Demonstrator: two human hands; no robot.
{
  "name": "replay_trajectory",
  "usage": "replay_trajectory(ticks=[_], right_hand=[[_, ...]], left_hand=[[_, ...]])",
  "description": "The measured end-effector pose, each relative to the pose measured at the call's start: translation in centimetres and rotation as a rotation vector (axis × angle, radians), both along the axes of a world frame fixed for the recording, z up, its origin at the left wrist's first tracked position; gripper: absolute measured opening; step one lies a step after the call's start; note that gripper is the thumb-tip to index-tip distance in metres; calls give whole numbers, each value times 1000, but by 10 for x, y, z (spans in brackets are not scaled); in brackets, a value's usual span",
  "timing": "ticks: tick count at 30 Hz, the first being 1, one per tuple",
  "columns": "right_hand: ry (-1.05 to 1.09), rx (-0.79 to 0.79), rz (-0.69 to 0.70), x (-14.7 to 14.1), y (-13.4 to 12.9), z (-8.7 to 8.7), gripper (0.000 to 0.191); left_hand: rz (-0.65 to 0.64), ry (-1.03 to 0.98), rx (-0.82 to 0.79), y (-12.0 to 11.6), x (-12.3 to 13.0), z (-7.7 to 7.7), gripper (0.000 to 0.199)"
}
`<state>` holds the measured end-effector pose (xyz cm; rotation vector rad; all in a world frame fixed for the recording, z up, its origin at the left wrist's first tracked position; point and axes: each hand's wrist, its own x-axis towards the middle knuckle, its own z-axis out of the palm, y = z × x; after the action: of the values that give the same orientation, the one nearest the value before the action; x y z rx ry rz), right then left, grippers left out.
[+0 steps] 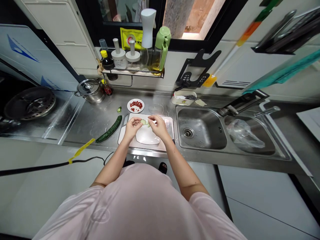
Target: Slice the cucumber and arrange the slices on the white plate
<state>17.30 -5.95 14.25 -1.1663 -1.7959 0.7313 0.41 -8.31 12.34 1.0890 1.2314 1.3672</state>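
My left hand (132, 126) and my right hand (158, 127) hang close together over a white cutting board (130, 144), with their fingertips pinching thin pale green cucumber slices (145, 123). Below them, a white plate (148, 136) lies on the board. A long dark green cucumber (109, 129) rests on the steel counter left of the board, and a small cucumber end (119, 109) lies beyond it. Farther back sit a small plate of chopped red chili (135, 105) and a clear glass bowl (156, 109).
A steel double sink (201, 128) lies to the right, with a plastic bag (245, 134) in its far basin. A steel pot (90, 91) and a gas burner (30, 103) stand left. Bottles crowd a rack (132, 72) behind the counter.
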Motion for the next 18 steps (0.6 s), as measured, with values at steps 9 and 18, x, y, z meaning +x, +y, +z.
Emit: replay_trajectory(ticks=[9, 18], right_hand=[[70, -174, 190, -7, 6, -1, 16], [189, -235, 125, -3, 14, -6, 21]], left_hand=[[-84, 63, -17, -1, 3, 3, 35], [-15, -62, -149, 0, 8, 0, 38]])
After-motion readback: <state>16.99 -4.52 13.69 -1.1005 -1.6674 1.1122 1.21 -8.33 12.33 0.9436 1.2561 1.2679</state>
